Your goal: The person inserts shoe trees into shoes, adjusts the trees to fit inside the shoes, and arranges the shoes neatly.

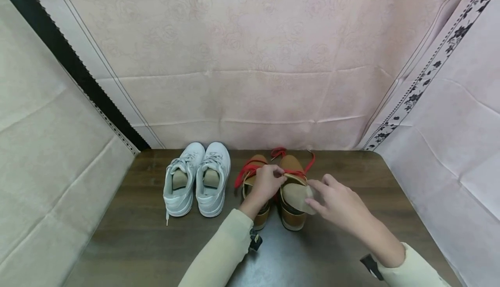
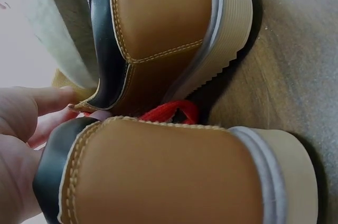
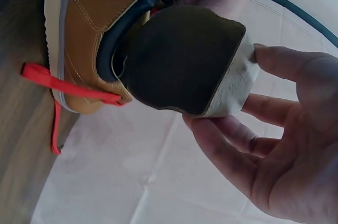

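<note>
A tan-brown shoe (image 1: 293, 222) with red laces stands on the wooden table, a beige insole (image 1: 295, 196) sticking up out of its opening. My right hand (image 1: 339, 202) pinches the insole by its end between thumb and fingers; the right wrist view shows the insole's dark side (image 3: 177, 60) and pale end. At the front of the same opening, my left hand (image 1: 267, 183) pinches the shoe's yellowish tongue (image 2: 66, 82). My left wrist passes over the matching brown shoe (image 1: 261, 221), which stands close by on the left and is partly covered.
A pair of white sneakers, the left one (image 1: 180, 196) and the right one (image 1: 212, 191), stands left of the brown shoes. Red laces (image 1: 310, 162) trail loosely near the toes. Patterned cloth (image 1: 254, 61) hangs behind the table (image 1: 133, 239) and along both sides.
</note>
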Tool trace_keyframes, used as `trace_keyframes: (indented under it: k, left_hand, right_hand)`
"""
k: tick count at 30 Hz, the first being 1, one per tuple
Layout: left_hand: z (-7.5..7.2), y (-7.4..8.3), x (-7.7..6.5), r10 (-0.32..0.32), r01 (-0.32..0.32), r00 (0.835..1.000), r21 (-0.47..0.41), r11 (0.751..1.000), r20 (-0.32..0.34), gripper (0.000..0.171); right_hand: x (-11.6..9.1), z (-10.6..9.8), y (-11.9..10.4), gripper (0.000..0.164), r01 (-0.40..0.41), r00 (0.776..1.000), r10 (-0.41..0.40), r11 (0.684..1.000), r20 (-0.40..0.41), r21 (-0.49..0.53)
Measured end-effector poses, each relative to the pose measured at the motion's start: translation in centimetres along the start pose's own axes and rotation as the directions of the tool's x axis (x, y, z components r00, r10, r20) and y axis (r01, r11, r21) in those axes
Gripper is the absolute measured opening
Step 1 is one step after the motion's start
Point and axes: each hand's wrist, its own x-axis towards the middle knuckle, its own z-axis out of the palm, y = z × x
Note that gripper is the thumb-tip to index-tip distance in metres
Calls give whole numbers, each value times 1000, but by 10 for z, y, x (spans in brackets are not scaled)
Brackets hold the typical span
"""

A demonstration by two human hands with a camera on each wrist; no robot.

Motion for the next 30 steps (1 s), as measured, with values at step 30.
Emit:
trace_keyframes:
  k: [30]
  left_hand:
    - [-2, -1, 0, 27, -26, 1000, -4, 1000, 12, 5]
  right_hand:
    - [29, 33, -8, 44, -97, 993, 99, 995, 64, -32]
